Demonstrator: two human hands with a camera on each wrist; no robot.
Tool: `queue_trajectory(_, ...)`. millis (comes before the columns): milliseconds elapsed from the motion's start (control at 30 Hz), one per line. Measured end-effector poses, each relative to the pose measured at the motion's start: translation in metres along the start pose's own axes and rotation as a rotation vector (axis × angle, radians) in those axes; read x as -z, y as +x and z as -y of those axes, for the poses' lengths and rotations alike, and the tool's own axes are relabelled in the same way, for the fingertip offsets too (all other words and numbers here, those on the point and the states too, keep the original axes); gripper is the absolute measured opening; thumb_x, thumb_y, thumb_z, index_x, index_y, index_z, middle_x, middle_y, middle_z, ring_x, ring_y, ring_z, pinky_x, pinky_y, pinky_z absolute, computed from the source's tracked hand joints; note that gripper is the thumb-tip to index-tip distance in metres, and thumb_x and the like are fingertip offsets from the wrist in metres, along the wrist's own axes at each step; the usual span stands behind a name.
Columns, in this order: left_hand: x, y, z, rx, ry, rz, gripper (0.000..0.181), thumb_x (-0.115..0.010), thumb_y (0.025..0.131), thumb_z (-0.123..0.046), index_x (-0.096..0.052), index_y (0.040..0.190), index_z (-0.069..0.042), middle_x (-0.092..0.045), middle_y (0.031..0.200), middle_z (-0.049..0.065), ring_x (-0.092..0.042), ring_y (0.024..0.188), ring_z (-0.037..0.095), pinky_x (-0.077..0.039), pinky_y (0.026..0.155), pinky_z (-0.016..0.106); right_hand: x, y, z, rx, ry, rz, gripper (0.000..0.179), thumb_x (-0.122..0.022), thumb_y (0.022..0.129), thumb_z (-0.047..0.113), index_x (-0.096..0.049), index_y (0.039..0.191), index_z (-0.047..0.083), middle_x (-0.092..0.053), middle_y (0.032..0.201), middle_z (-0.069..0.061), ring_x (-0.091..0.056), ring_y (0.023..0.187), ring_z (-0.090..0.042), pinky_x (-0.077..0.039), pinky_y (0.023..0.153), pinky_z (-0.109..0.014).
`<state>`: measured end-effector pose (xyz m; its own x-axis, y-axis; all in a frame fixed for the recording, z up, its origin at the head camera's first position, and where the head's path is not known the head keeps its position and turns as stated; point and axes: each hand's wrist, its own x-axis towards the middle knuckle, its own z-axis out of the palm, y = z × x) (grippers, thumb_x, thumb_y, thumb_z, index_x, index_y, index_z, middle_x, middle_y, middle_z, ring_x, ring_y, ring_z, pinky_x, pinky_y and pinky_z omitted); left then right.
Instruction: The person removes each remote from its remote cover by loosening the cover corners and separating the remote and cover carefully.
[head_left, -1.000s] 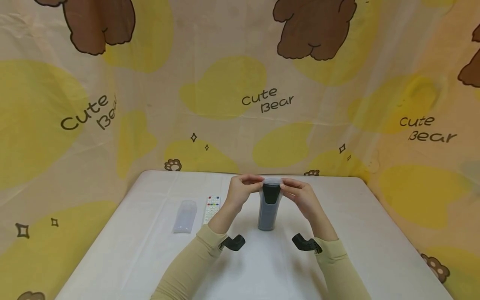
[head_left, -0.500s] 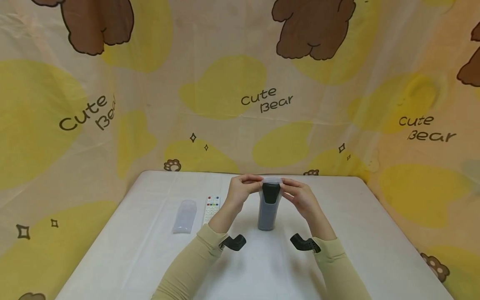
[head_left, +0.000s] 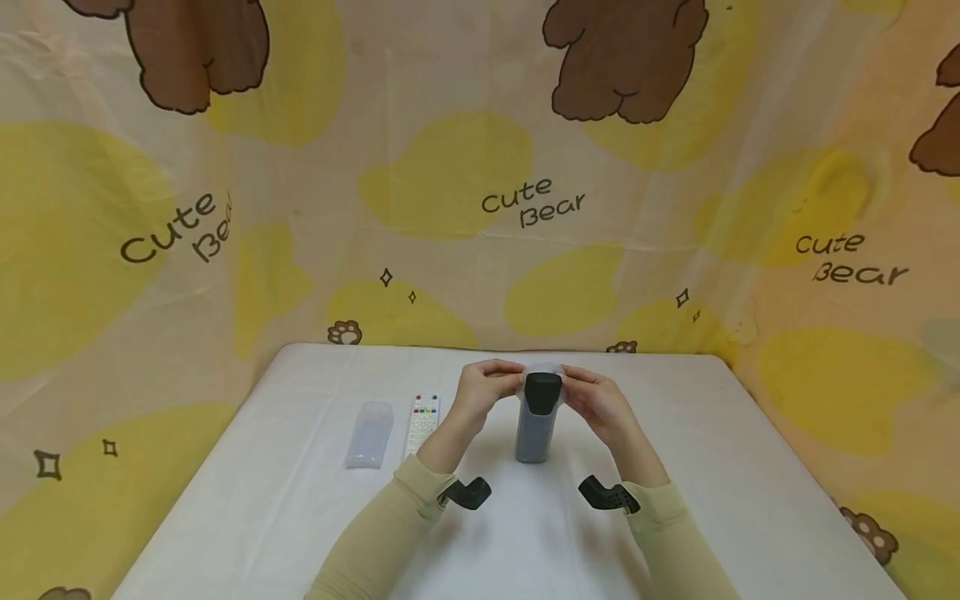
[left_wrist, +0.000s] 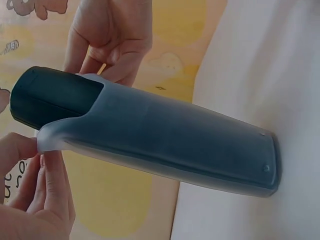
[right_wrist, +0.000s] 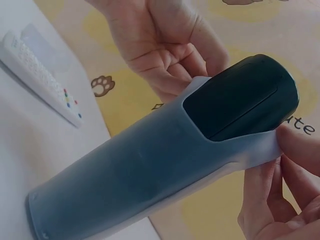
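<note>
A black remote control (head_left: 542,393) stands on end on the white table, back toward me, inside a translucent silicone sleeve (head_left: 532,437). Its upper end pokes bare out of the sleeve's opening, plain in the right wrist view. My left hand (head_left: 476,395) pinches the sleeve's rim on the left between thumb and fingers. On the opposite side my right hand (head_left: 600,404) pinches the rim in the same way. Both wrist views show the rim stretched outward beside the remote. The remote's front faces away and is hidden.
Left of my left forearm lies a white remote control (head_left: 424,417) with coloured buttons, partly covered by the arm. Beside it is another translucent sleeve (head_left: 370,435), lying flat. A patterned bear cloth (head_left: 450,183) hangs behind the white table (head_left: 247,508).
Both hands have drawn the sleeve's rim outward and slightly down. The black end, earlier under the sleeve's top, now sticks out uncovered. The white remote and the flat sleeve stay put.
</note>
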<state>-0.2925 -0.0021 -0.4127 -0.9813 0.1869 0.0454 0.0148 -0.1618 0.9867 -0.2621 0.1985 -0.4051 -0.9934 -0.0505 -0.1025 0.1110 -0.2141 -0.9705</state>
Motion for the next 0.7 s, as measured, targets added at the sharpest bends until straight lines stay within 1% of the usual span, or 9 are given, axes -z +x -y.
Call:
queue_trajectory(100, 0.001, -0.001, 0.003, -0.002, 0.003, -0.003, 0.02, -0.071, 0.08, 0.0, -0.07, 0.1, 0.004, -0.073, 0.09, 0.01, -0.068, 0.078, 0.012, -0.057, 0.079, 0.031, 0.001, 0.001, -0.004, 0.001, -0.03, -0.031, 0.041, -0.056, 0.092, 0.001, -0.049, 0.132, -0.009, -0.067, 0.094, 0.005, -0.065, 0.085, -0.007, -0.054, 0.08, -0.02)
queue_trajectory(200, 0.002, -0.002, 0.005, -0.003, 0.013, -0.01, 0.021, -0.072, 0.08, -0.001, -0.07, 0.1, 0.004, -0.072, 0.09, 0.01, -0.068, 0.078, 0.012, -0.057, 0.079, 0.031, 0.002, 0.002, -0.007, 0.018, -0.079, -0.047, 0.042, -0.057, 0.092, 0.003, -0.049, 0.132, -0.008, -0.066, 0.101, 0.003, -0.065, 0.088, -0.007, -0.054, 0.084, -0.022)
queue_trajectory(267, 0.003, -0.002, 0.008, 0.014, 0.019, -0.01, 0.022, -0.073, 0.079, -0.002, -0.07, 0.101, 0.004, -0.073, 0.089, 0.009, -0.068, 0.077, 0.012, -0.057, 0.078, 0.03, 0.002, 0.002, -0.01, 0.014, -0.103, -0.063, 0.041, -0.058, 0.092, 0.004, -0.051, 0.131, -0.006, -0.066, 0.104, 0.002, -0.065, 0.09, -0.008, -0.053, 0.086, -0.024)
queue_trajectory(367, 0.006, -0.003, 0.014, 0.046, 0.027, -0.009, 0.024, -0.074, 0.079, -0.003, -0.07, 0.102, 0.004, -0.073, 0.087, 0.007, -0.067, 0.075, 0.011, -0.057, 0.078, 0.029, 0.003, 0.001, -0.014, 0.008, -0.125, -0.059, 0.039, -0.058, 0.092, 0.005, -0.053, 0.129, -0.005, -0.066, 0.105, 0.002, -0.065, 0.092, -0.008, -0.051, 0.091, -0.028)
queue_trajectory(467, 0.008, -0.004, 0.017, 0.053, 0.032, 0.005, 0.025, -0.072, 0.08, -0.003, -0.069, 0.104, 0.006, -0.073, 0.089, 0.008, -0.067, 0.075, 0.01, -0.057, 0.078, 0.029, 0.004, 0.002, -0.019, 0.013, -0.123, -0.053, 0.036, -0.058, 0.092, 0.004, -0.056, 0.127, -0.005, -0.067, 0.104, 0.003, -0.065, 0.094, -0.008, -0.05, 0.094, -0.029)
queue_trajectory(533, 0.008, -0.008, 0.013, 0.053, 0.038, 0.015, 0.026, -0.071, 0.081, -0.001, -0.068, 0.105, 0.007, -0.073, 0.09, 0.009, -0.067, 0.075, 0.01, -0.057, 0.078, 0.03, 0.004, 0.002, -0.02, 0.024, -0.123, -0.051, 0.035, -0.058, 0.092, 0.004, -0.056, 0.126, -0.005, -0.068, 0.104, 0.003, -0.066, 0.094, -0.008, -0.05, 0.092, -0.028)
queue_trajectory(633, 0.007, -0.015, 0.005, 0.061, 0.044, 0.023, 0.025, -0.069, 0.082, 0.001, -0.066, 0.105, 0.009, -0.072, 0.092, 0.012, -0.068, 0.076, 0.011, -0.057, 0.078, 0.03, 0.004, 0.002, -0.022, 0.024, -0.145, -0.069, 0.035, -0.058, 0.091, 0.003, -0.056, 0.125, -0.006, -0.067, 0.106, 0.0, -0.065, 0.093, -0.008, -0.052, 0.088, -0.024)
queue_trajectory(700, 0.008, -0.015, 0.005, 0.066, 0.042, 0.027, 0.025, -0.069, 0.081, 0.002, -0.066, 0.105, 0.01, -0.072, 0.094, 0.014, -0.068, 0.076, 0.011, -0.057, 0.078, 0.03, 0.005, 0.001, -0.024, 0.02, -0.162, -0.079, 0.036, -0.058, 0.091, 0.003, -0.055, 0.126, -0.007, -0.066, 0.109, -0.004, -0.065, 0.093, -0.009, -0.053, 0.087, -0.024)
